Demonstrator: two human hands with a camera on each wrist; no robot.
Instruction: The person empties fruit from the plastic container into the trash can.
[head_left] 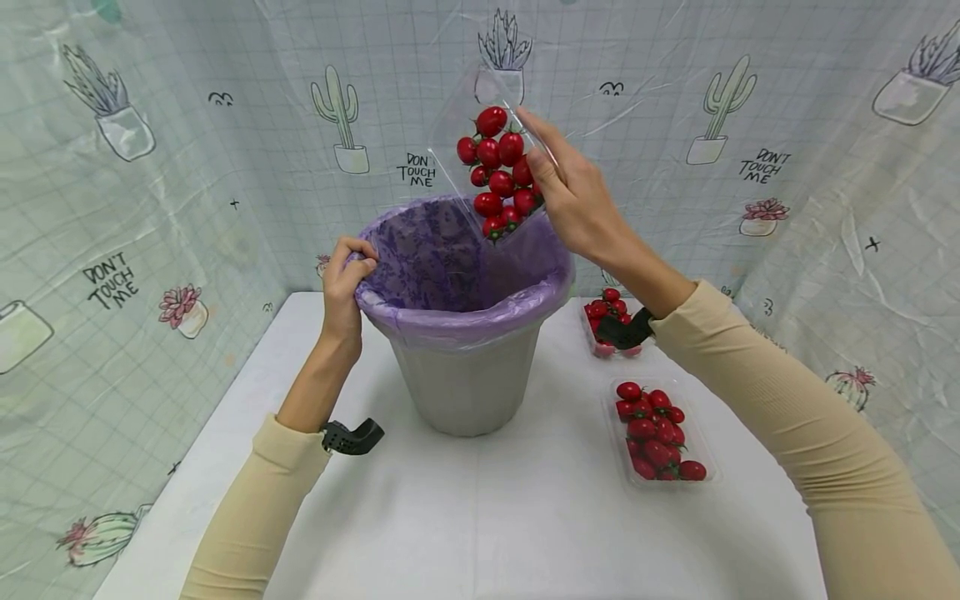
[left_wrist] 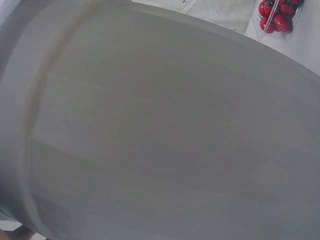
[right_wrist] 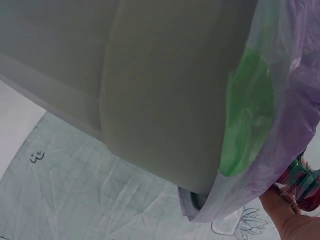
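A grey trash bin [head_left: 465,383], lined with a purple bag [head_left: 450,329], stands upright on the white table. My left hand [head_left: 345,283] grips its rim at the left, fingers curled over the lined edge. Above the opening, my right hand [head_left: 573,192] holds a clear plastic container [head_left: 456,125] by its right side, steeply tilted. Red cherry tomatoes [head_left: 500,183] are gathered inside it. The bin wall [left_wrist: 165,125] fills most of the left wrist view. In the right wrist view, my right hand [right_wrist: 295,225] shows partly beyond the purple liner [right_wrist: 295,100].
Right of the bin on the table [head_left: 465,517] sits a clear container of cherry tomatoes [head_left: 652,433]. Farther back is a second tomato container [head_left: 611,321], partly hidden by my right arm and wrist strap. A cactus-print sheet [head_left: 285,183] hangs around the table.
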